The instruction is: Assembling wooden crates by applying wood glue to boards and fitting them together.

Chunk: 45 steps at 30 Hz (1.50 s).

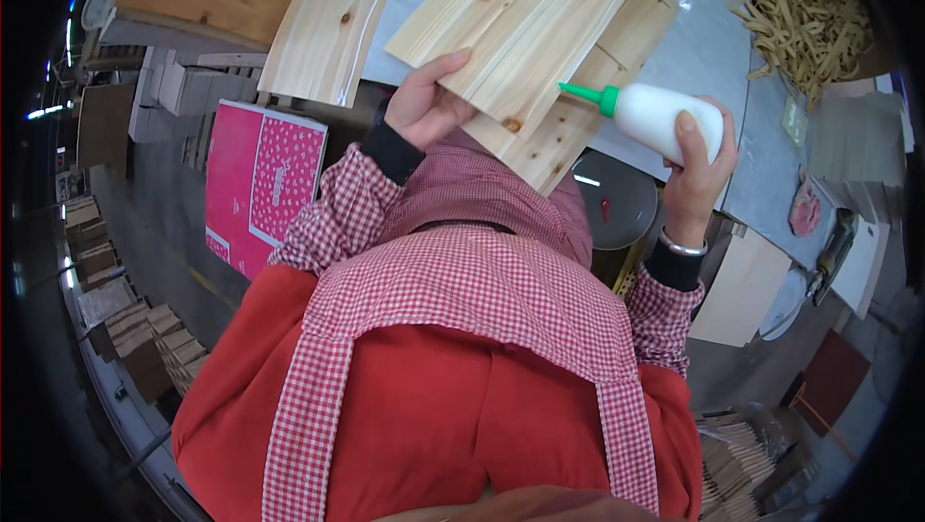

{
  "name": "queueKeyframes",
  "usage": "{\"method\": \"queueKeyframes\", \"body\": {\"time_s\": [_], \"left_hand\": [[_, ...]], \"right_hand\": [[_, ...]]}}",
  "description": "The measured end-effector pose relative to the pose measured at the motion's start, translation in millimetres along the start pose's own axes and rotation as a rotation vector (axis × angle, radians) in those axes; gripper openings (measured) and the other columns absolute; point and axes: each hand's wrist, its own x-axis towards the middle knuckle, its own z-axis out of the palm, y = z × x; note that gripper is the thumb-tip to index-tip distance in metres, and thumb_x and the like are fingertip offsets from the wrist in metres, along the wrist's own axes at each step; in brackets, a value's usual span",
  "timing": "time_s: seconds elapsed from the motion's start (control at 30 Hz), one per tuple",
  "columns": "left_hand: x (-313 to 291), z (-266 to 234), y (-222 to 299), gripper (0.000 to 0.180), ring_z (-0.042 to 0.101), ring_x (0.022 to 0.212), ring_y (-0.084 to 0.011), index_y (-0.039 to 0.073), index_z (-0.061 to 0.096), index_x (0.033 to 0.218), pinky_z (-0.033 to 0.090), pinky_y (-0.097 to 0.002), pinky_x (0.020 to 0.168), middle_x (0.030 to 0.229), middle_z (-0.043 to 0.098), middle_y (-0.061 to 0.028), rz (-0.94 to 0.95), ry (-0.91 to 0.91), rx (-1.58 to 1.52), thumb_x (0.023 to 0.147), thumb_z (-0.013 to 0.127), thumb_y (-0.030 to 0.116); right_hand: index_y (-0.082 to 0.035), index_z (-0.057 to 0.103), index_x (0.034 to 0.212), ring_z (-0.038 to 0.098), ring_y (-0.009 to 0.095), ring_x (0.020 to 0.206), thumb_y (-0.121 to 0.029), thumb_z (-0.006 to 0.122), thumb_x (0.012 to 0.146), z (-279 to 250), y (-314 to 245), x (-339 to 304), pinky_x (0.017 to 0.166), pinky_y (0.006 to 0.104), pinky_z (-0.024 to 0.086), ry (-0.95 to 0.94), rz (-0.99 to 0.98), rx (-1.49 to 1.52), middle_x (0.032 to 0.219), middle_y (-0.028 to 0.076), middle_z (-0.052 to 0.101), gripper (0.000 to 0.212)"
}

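Observation:
My left hand (429, 103) grips the near left corner of a pale wooden board (525, 26), thumb on top and fingers beneath. The board has knots and a thin groove across its far part. In my right hand (703, 161) is a white glue bottle (665, 119) with a green nozzle, held tilted on its side. The nozzle tip points left, at the board's right edge; whether it touches cannot be made out. Under this board lies another wooden board (554, 142), jutting out toward my lap. A separate grooved board (332, 26) lies to the left.
The grey worktable (713, 50) stretches ahead and right. A heap of pale strips (809, 12) sits at the far right, with a pink cloth (806, 206) nearer. A round stool (617, 199) stands below the table. Left are a pink box (265, 185) and stacked wood pieces (145, 329).

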Motion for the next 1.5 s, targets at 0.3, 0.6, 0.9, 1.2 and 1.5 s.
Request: {"method": "queueKeyframes", "body": {"time_s": [0.3,0.6,0.9,1.2,1.5], "left_hand": [[5,0,2,0.050,0.049,0.123,-0.0302,-0.003,0.034,0.133,0.042,-0.0457,0.106,0.132,0.047,-0.0180,-0.001,0.012,-0.039,0.089,0.057,0.004],[5,2,10,0.047,0.050,0.122,-0.0300,-0.004,0.037,0.131,0.043,-0.0465,0.105,0.129,0.049,-0.0182,0.064,0.017,0.006,0.089,0.058,0.005],[-24,-3,37,0.055,0.047,0.125,-0.0300,-0.002,0.034,0.138,0.036,-0.0454,0.109,0.138,0.046,-0.0173,0.213,-0.026,-0.020,0.089,0.058,0.005],[94,95,177,0.051,0.044,0.128,-0.0287,-0.003,0.034,0.136,0.035,-0.0415,0.111,0.140,0.042,-0.0173,0.417,-0.219,0.185,0.091,0.057,0.006],[238,90,216,0.051,0.051,0.119,-0.0277,0.005,0.041,0.132,0.047,-0.0433,0.095,0.133,0.049,-0.0125,0.225,-0.055,0.092,0.090,0.064,0.022]], "right_hand": [[-0.001,0.054,0.105,0.053,0.009,0.066,-0.028,0.066,0.083,9,-10,-17,0.050,0.0202,0.040,-0.025,-0.009,0.003,0.084,0.004,0.056,0.036],[-0.001,0.053,0.106,0.053,0.011,0.078,-0.025,0.066,0.085,20,-7,-22,0.067,0.0238,0.044,-0.160,-0.216,-0.109,0.090,0.005,0.055,0.034],[-0.001,0.051,0.112,0.055,0.016,0.078,-0.030,0.064,0.081,21,4,-22,0.069,0.0242,0.046,0.054,-0.258,0.072,0.095,0.007,0.054,0.045],[-0.001,0.048,0.116,0.055,0.016,0.072,-0.038,0.058,0.086,2,-12,0,0.054,0.0242,0.042,0.371,-0.124,0.370,0.092,0.008,0.055,0.048],[-0.002,0.048,0.117,0.057,0.015,0.074,-0.036,0.060,0.089,-2,19,37,0.054,0.0238,0.042,0.432,-0.049,0.252,0.094,0.008,0.057,0.046]]}}
